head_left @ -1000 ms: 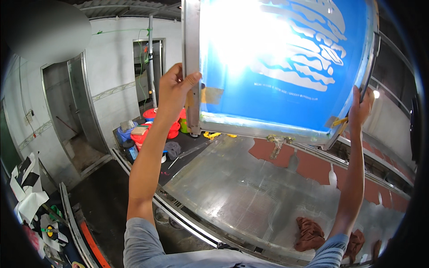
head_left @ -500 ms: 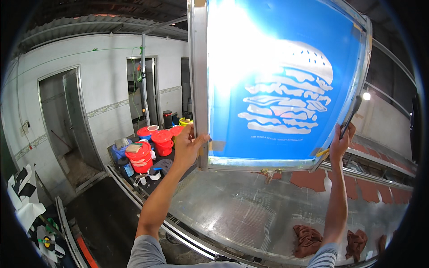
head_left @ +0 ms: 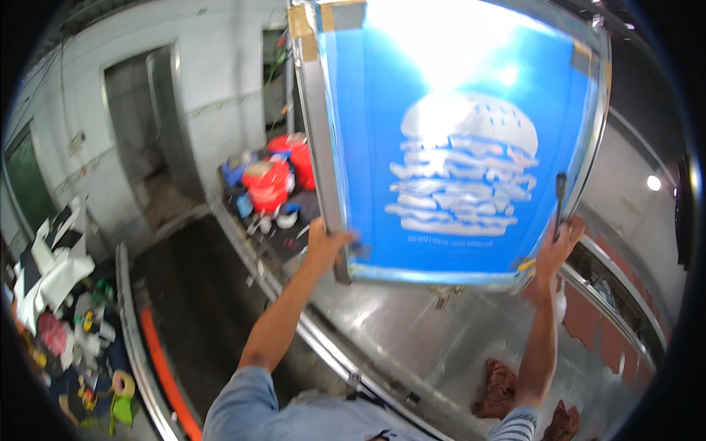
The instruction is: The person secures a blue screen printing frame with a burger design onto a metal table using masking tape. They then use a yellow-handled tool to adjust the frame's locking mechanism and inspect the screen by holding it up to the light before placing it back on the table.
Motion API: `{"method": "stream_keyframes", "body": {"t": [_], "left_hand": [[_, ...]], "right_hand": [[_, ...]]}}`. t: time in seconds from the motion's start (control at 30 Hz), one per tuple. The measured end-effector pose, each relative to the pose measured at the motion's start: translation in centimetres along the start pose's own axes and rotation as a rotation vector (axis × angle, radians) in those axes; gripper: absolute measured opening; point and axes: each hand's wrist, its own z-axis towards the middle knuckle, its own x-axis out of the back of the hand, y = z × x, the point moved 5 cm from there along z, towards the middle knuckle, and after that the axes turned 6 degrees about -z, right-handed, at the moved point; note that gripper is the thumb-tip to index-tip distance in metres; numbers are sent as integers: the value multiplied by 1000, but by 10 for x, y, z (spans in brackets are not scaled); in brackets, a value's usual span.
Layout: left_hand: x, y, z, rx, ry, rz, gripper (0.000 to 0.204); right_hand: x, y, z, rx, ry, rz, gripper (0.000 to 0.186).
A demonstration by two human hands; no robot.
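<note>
A screen-printing frame point(head_left: 368, 278) is held up before me by both hands. Its blue mesh point(head_left: 368, 213) carries a pale stacked-burger design point(head_left: 460, 165), and strong light glares through the top. Brown tape covers some corners. On the lower left side of the metal frame my left hand point(head_left: 329, 248) is closed, thumb toward the mesh. My right hand point(head_left: 557, 251) grips the lower right side, with a slim dark tool point(head_left: 560, 197) sticking up from its fingers; its exact kind is unclear. A small yellow piece point(head_left: 526, 264) shows beside that hand.
Below the frame lies a long metal-topped table point(head_left: 397, 331) with crumpled brown cloths point(head_left: 496, 388). Red buckets point(head_left: 266, 185) and containers stand beyond its rail point(head_left: 323, 345). An orange-red strip point(head_left: 168, 375) and a cluttered heap point(head_left: 55, 257) lie left. A doorway point(head_left: 143, 140) opens in the wall.
My view has turned left and down, bringing more of the clutter at left into sight. The frame stays held in both hands and has tilted slightly, with the dark tool now overlapping the mesh.
</note>
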Motion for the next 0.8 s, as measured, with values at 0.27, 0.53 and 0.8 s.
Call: {"method": "stream_keyframes", "body": {"t": [0.27, 0.53, 0.8], "left_hand": [[190, 48, -83, -10, 646, -146, 18], [388, 109, -153, 167, 967, -382, 58], [503, 145, -146, -46, 1127, -75, 70]], "right_hand": [[-66, -66, 1, -561, -190, 702, 44], [-101, -155, -409, -686, -1168, 166, 42], [-274, -404, -479, -1118, -1343, 207, 23]]}}
